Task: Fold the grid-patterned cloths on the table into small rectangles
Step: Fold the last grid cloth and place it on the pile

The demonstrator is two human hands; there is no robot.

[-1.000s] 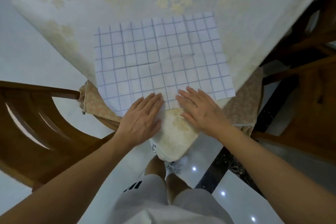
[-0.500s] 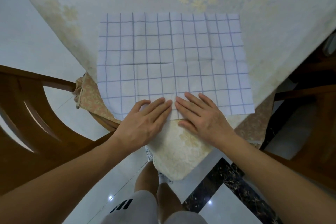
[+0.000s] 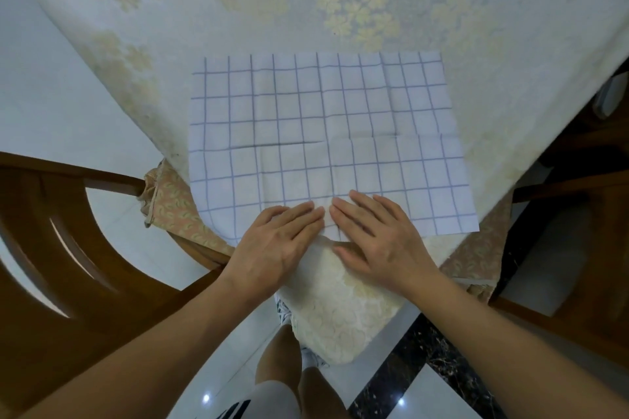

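Note:
A white cloth with a blue grid [image 3: 326, 133] lies spread flat on the corner of the table, creased across its middle. My left hand [image 3: 275, 241] rests palm down on the cloth's near edge, fingers straight and together. Right beside it my right hand [image 3: 377, 238] also lies flat on the near edge, fingers straight, fingertips almost touching those of the left. The cloth's near-middle edge is hidden under both hands.
The table wears a cream floral tablecloth [image 3: 306, 3] whose corner hangs down toward my legs. A wooden chair [image 3: 68, 248] stands at the left and another [image 3: 575, 248] at the right. Glossy floor tiles lie below.
Both hands have come closer together on the near edge of the cloth. The view has tilted, and the cloth now looks squarer to me.

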